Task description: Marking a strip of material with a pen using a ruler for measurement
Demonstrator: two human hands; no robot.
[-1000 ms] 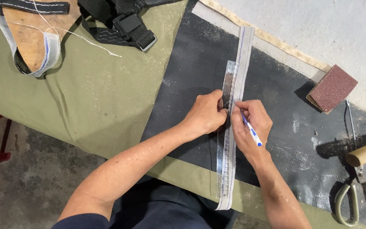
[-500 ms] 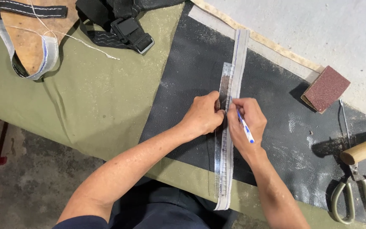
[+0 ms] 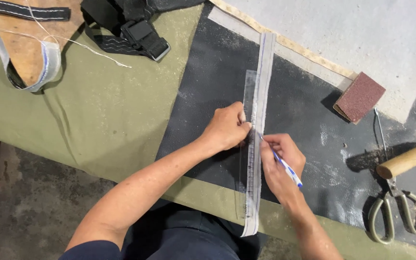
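Ruler under left hand, sanding block nearby

The left hand lies palm down, fingers curled, pressing flat. The right hand is closed in a writing grip, forearm angled inward.

The surface is draped in olive-green canvas, with a black textured rubber sheet laid over its right half and a pale grey sheet at the far right corner. Black webbing straps with a buckle lie at the far edge. A brown sanding block, metal scissors and a wooden-handled tool rest toward the right edge.
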